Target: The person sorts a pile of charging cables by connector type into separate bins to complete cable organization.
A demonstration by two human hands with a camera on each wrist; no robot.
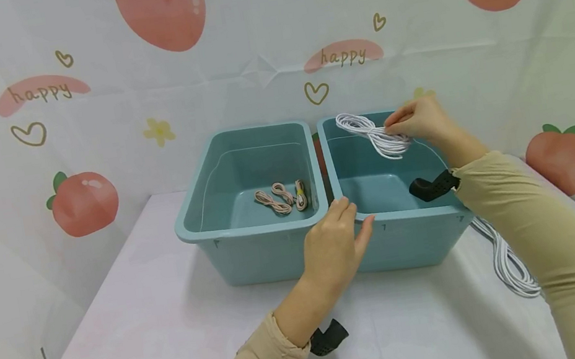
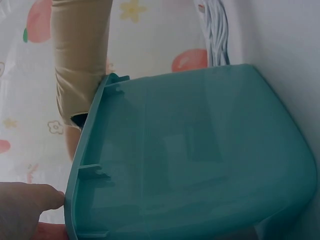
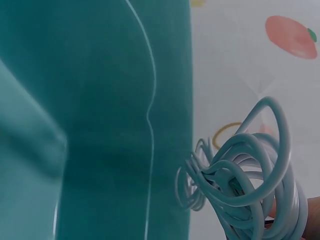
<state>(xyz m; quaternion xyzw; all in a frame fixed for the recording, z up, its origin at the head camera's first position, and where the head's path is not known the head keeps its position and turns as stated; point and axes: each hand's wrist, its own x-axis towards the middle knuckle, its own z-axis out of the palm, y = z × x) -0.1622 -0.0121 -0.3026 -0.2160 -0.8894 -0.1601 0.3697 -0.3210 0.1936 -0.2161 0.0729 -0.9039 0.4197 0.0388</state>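
Observation:
My right hand [image 1: 419,118] pinches a bundle of coiled white cable [image 1: 371,135] and holds it up over the right teal bin [image 1: 421,237]. In the right wrist view the cable's loops [image 3: 285,175] hang in front of the bin's inner wall, and most of the hand is hidden behind them. My left hand [image 1: 332,244] rests at the front rims where the two bins meet, its thumb stretched along the right bin's rim. The left wrist view has the thumb [image 2: 47,196] touching that rim from above.
Inside the left teal bin [image 1: 265,252] lie several small pinkish cable bundles [image 1: 272,202], one with a yellow tie. Another white cable coil [image 1: 510,263] lies on the table to the right of the bins. A patterned cloth [image 1: 243,42] hangs close behind both bins.

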